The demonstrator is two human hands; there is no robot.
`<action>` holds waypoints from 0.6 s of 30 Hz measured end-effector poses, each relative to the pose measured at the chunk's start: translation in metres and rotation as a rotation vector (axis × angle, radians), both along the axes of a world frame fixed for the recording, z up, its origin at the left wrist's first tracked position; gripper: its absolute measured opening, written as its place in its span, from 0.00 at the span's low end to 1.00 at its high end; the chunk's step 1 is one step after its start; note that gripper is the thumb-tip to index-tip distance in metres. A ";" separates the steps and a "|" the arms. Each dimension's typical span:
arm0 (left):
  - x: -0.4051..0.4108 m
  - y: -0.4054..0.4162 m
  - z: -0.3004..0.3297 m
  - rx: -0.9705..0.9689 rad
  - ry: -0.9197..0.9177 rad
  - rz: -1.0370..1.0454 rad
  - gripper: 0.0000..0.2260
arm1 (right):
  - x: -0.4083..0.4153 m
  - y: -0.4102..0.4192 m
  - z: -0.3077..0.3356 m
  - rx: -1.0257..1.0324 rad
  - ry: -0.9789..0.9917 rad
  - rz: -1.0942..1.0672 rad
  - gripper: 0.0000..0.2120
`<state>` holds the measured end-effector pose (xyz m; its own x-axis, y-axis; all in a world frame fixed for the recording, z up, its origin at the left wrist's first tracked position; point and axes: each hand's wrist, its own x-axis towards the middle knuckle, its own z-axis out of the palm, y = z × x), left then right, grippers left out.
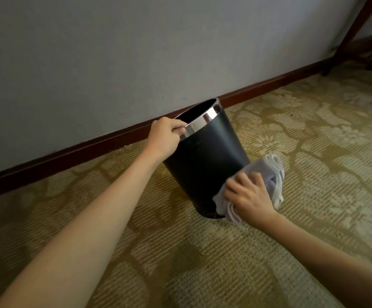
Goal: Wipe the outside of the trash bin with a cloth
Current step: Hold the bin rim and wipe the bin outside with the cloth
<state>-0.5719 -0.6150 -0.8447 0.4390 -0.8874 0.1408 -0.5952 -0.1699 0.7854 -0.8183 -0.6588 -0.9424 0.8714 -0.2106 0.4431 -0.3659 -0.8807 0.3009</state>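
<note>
Head view, cloth [274, 174] hides trash bin [205, 152] base

Patterned carpet [291, 152], grey wall [114, 52], dark baseboard [69, 154], wooden furniture leg [356, 25].

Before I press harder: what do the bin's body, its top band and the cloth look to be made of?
Black tapered trash bin: matte dark wall with faint specks, likely plastic or a leather-look wrap; I cannot tell which. Shiny silver rim band: mirror-like highlights suggest polished or chromed metal. Pale lavender folded cloth: soft, bunched layers with thin edges, probably microfibre or cotton.
</note>
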 end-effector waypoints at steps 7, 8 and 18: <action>-0.022 -0.005 0.005 0.041 -0.016 -0.067 0.11 | 0.022 -0.009 0.048 0.041 -0.179 -0.016 0.09; -0.026 -0.006 0.006 0.030 -0.028 -0.088 0.11 | 0.034 -0.015 0.065 0.052 -0.303 -0.049 0.07; -0.016 0.002 0.012 0.040 0.015 -0.091 0.11 | 0.020 -0.002 0.009 -0.045 -0.273 0.022 0.05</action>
